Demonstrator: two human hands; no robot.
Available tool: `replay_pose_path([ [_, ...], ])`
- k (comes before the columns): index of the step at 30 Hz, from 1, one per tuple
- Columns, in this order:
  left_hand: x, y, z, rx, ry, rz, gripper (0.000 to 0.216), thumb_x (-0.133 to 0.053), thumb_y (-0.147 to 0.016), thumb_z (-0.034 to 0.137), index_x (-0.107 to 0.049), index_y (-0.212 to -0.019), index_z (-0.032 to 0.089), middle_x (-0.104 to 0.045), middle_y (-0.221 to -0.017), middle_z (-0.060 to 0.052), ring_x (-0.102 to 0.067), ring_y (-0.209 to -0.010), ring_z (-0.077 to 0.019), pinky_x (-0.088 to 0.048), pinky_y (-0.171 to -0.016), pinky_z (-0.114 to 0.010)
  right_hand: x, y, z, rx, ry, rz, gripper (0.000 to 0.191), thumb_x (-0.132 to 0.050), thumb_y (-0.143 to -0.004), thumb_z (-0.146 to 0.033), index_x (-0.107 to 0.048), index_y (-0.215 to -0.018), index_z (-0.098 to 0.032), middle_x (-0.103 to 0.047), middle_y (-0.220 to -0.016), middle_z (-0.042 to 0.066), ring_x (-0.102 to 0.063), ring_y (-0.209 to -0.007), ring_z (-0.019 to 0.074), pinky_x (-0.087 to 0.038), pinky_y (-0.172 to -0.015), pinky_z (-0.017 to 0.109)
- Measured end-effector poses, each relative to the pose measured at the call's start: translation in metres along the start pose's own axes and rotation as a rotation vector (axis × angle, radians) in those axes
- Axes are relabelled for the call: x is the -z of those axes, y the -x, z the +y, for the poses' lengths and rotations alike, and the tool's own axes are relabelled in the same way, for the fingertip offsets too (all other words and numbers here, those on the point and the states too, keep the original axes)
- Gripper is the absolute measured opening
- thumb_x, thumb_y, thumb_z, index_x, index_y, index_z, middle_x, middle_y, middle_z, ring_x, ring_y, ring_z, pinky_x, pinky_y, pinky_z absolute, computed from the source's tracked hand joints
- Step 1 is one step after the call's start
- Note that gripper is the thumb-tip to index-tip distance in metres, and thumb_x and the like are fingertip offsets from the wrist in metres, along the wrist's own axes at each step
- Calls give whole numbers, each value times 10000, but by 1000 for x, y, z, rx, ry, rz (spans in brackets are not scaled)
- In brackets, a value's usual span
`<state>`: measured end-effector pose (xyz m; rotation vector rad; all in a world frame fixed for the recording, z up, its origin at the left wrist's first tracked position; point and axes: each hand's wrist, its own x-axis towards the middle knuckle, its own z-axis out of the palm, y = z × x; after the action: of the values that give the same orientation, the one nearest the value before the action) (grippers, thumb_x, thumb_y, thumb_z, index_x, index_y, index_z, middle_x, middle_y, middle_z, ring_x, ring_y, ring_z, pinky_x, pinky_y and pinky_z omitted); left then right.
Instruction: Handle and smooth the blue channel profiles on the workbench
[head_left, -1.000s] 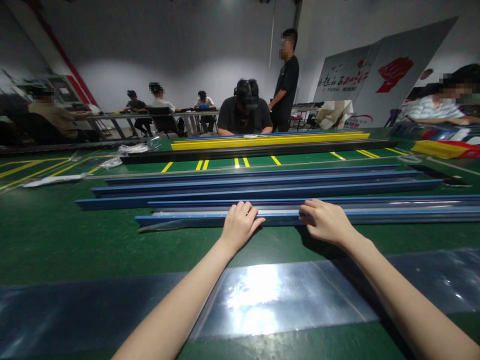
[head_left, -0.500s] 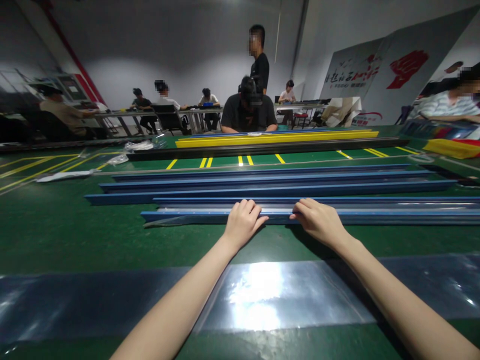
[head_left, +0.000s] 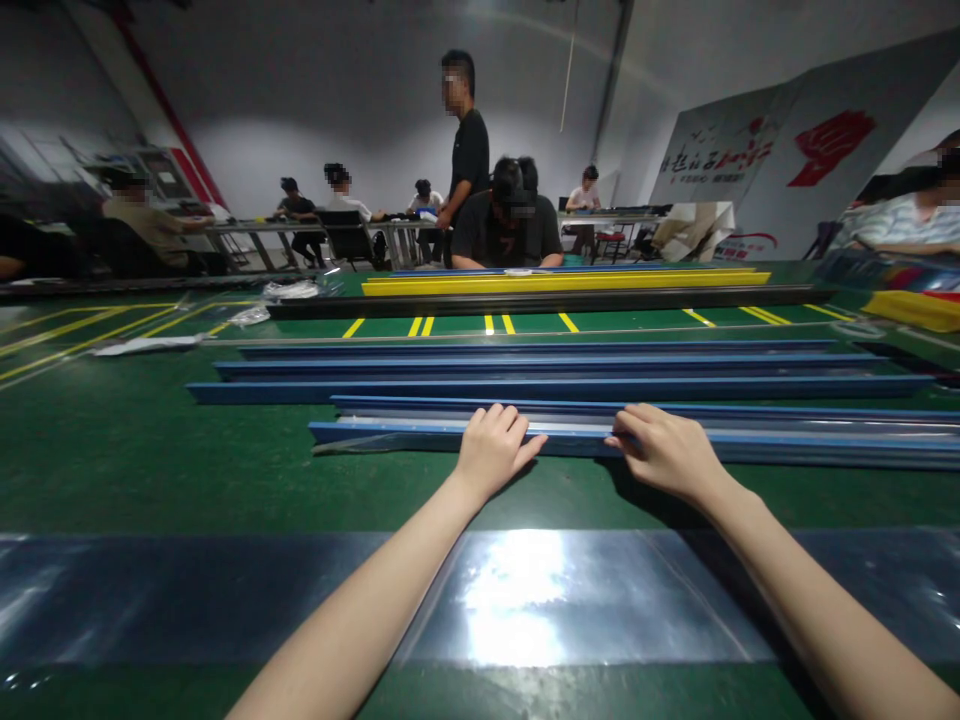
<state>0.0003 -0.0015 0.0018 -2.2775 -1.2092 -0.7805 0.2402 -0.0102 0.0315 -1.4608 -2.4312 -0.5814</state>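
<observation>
- Blue, long and straight-walled, a channel strip (head_left: 412, 438) lies crosswise on the green tabletop (head_left: 300, 492) before me, a pale strip (head_left: 570, 424) along its inside.
- My left hand (head_left: 491, 452) drapes its fingers over the near wall, thumb stretched out; I cannot tell how firmly it clasps.
- My right hand (head_left: 667, 450) is curled narrow, thumb and finger pinching that same edge, near my left.
- Loose clear film (head_left: 360, 445) trails along the channel's left end.
- Under my forearms spreads a wide, glossy clear plastic sheet (head_left: 225, 595).
- Just beyond the channel, more long blue strips (head_left: 562, 388) crowd the space; then come a long black strip (head_left: 525, 301), a long yellow strip (head_left: 562, 283) and a co-worker (head_left: 506, 235) bent low.
</observation>
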Motion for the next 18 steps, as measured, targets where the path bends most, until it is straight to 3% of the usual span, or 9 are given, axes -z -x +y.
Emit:
replay_pose_path([
  [10, -3, -1, 2, 32, 21, -99, 388, -326, -891, 430, -588, -777, 168, -630, -788, -46, -533, -767, -174, -296, -651, -321, -6, 0, -8, 51, -67, -32, 332, -338, -869, -405, -581, -888, -180, -634, -881, 74, -554, -791, 183, -375, -664, 277],
  [18, -2, -1, 3, 55, 1, -110, 375, -339, -883, 429, -592, -804, 165, -633, -837, -56, -539, -789, -183, -308, -660, -324, -16, -1, -15, 63, -119, -31, 337, -346, -873, -399, -562, -1009, -179, -621, -1024, 84, -551, -912, 195, -392, -743, 297],
])
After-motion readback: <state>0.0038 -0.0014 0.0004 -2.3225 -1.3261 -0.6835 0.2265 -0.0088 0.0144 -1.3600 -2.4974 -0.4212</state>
